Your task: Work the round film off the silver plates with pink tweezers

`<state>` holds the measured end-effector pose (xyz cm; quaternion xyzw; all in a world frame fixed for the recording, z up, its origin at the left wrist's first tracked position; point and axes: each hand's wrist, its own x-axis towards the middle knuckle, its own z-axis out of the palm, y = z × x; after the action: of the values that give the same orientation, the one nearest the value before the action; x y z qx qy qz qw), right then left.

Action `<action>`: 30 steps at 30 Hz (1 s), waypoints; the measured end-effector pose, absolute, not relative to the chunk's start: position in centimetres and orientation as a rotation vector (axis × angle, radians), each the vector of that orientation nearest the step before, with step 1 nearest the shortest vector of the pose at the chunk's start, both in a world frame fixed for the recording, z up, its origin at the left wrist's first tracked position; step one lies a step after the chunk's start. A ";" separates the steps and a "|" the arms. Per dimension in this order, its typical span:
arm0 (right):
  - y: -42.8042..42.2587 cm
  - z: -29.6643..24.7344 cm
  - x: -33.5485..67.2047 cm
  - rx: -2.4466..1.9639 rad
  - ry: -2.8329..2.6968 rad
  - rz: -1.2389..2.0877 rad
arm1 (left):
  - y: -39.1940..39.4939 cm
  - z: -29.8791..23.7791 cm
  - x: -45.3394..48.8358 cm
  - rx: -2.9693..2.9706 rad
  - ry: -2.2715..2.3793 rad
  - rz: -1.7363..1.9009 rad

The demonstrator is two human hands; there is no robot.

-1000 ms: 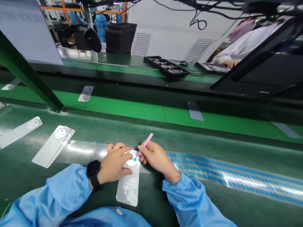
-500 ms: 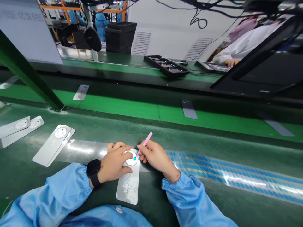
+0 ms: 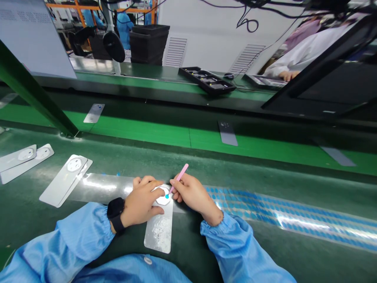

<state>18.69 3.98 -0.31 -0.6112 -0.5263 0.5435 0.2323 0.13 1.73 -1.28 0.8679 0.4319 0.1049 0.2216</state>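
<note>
A pale phone back cover with a white round camera area lies on the green bench in front of me. My left hand rests over its upper left part, fingers apart, with the index fingertip down on the camera area. Pink tweezers are pinched in my right hand, slanting down to the cover. Their tips meet a small blue dot on the camera area; whether they grip it I cannot tell. To the right stretches a clear strip with rows of blue dots, passing behind both hands.
Two stacked back covers lie left of my hands, and another overlapping pair further left. Beyond the bench edge, several covers lie on a bright green belt. A green post and a dark monitor flank the view.
The covers on the green belt have shifted left. My hands, the tweezers and the cover in front of me stay practically as they were.
</note>
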 end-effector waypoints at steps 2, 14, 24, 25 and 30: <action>4.0 -0.3 18.7 -1.675 -1.432 1.493 | 1.7 -1.2 0.1 2.401 1.188 0.294; 3.9 -0.5 18.7 -1.681 -1.446 1.470 | 1.8 -1.3 0.1 2.394 1.189 0.282; 3.9 -0.7 18.7 -1.674 -1.466 1.462 | 1.7 -1.1 0.2 2.388 1.198 0.267; 3.9 -0.8 18.7 -1.675 -1.471 1.458 | 1.6 -1.0 0.2 2.390 1.197 0.270; 3.9 -0.8 18.8 -1.686 -1.513 1.444 | 1.6 -1.0 0.2 2.411 1.192 0.271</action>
<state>18.77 3.93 -0.85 -0.6114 -0.5486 0.5237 0.2256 0.18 1.57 -1.03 0.8705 0.4305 0.0977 0.2174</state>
